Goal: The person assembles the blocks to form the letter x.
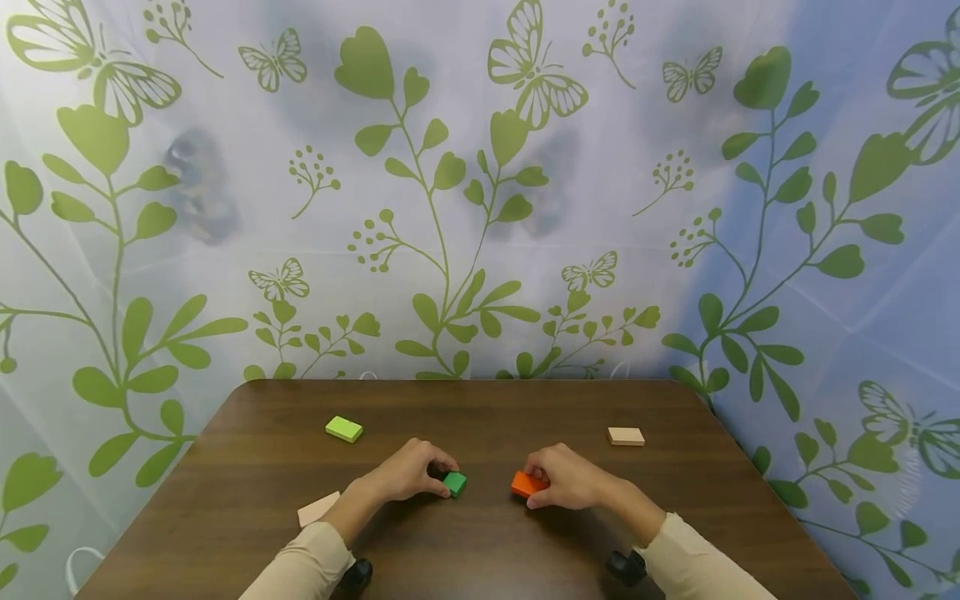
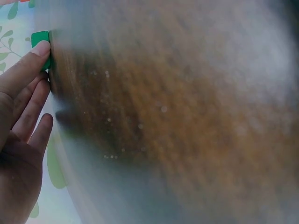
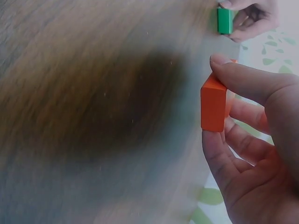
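Near the middle of the table, my left hand (image 1: 408, 471) pinches a green block (image 1: 454, 483) between thumb and fingers. The left wrist view shows the thumb lying on the green block (image 2: 41, 46). To its right, my right hand (image 1: 566, 479) grips an orange block (image 1: 528, 484), thumb on one side and fingers on the other. In the right wrist view the orange block (image 3: 213, 105) has a narrow end facing the camera, its far part hidden by the thumb. A short gap separates the two blocks.
On the brown wooden table (image 1: 487, 550) lie a lime-green block (image 1: 344, 429) at back left and a pale wooden block (image 1: 626, 437) at back right. Another pale block (image 1: 318, 508) sits beside my left forearm, partly covered by it. A leaf-patterned curtain (image 1: 465, 208) hangs behind.
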Available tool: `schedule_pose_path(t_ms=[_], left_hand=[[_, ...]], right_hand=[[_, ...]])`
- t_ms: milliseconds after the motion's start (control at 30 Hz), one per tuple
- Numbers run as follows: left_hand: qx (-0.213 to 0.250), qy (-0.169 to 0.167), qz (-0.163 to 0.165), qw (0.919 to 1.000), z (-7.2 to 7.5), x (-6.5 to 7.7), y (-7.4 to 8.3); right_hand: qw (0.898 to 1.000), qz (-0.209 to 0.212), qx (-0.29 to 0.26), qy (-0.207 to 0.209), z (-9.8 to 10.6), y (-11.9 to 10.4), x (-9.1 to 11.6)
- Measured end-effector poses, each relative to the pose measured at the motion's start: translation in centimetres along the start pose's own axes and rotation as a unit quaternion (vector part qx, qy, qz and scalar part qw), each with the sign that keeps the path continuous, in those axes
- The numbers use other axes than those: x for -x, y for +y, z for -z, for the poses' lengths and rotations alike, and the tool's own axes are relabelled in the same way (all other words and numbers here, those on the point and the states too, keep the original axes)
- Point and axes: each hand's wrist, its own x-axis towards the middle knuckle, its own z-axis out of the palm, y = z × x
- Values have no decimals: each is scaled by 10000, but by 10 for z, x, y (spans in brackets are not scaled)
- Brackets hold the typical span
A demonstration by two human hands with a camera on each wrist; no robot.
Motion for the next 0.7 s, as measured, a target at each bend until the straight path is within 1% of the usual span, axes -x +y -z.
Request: schedule_pose_path(t_ms=[200, 433, 700], left_hand=[[-6, -13, 14, 10000, 0, 0, 0], [93, -35, 202, 9997, 1, 0, 0], [54, -58, 177, 9998, 2, -1, 2]], right_hand=[[10000, 49, -9, -26, -7, -5, -6], [10000, 24, 17, -83, -13, -8, -14], [10000, -21, 4, -31, -20, -17, -27]])
